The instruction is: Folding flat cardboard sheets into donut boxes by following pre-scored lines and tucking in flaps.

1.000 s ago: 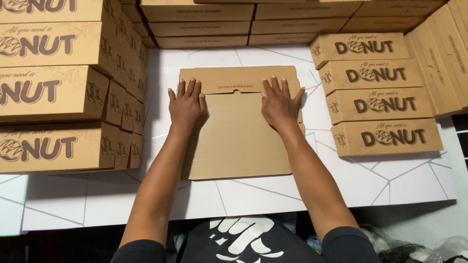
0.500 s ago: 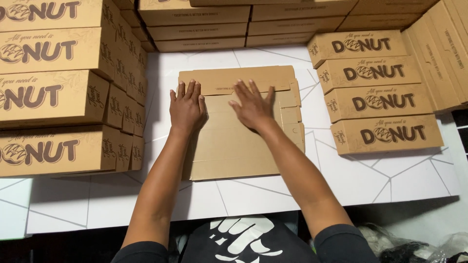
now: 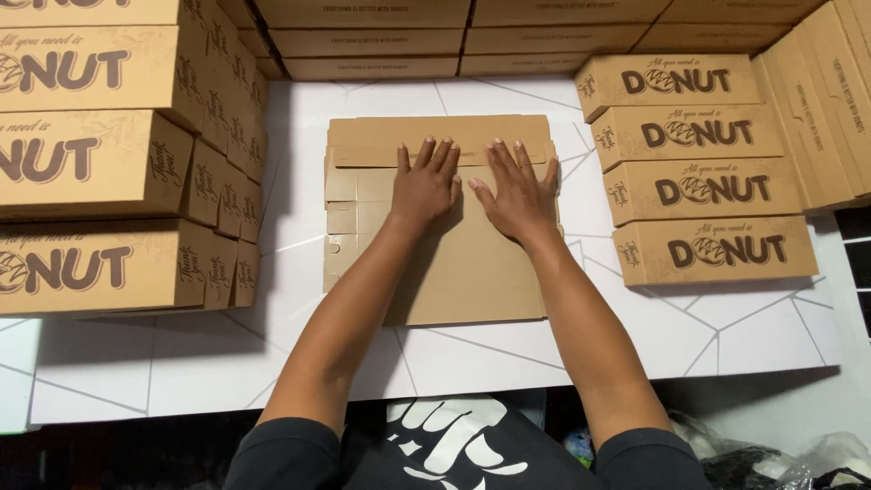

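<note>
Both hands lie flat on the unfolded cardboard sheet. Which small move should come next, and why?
Probably slide both hands outward along the flat cardboard blank: left hand and right hand rest close together at its middle, just below the folded top flap, whose ends look unpressed.

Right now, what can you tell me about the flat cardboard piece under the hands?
The flat cardboard piece is a plain brown unfolded box blank, lying flat on the white table. It shows crease lines, a folded strip along its far edge and small tabs down its left side. The left hand and right hand press on it, palms down, side by side.

Short black sleeves; black shirt (image 3: pixel 454 449) with white print.
</note>
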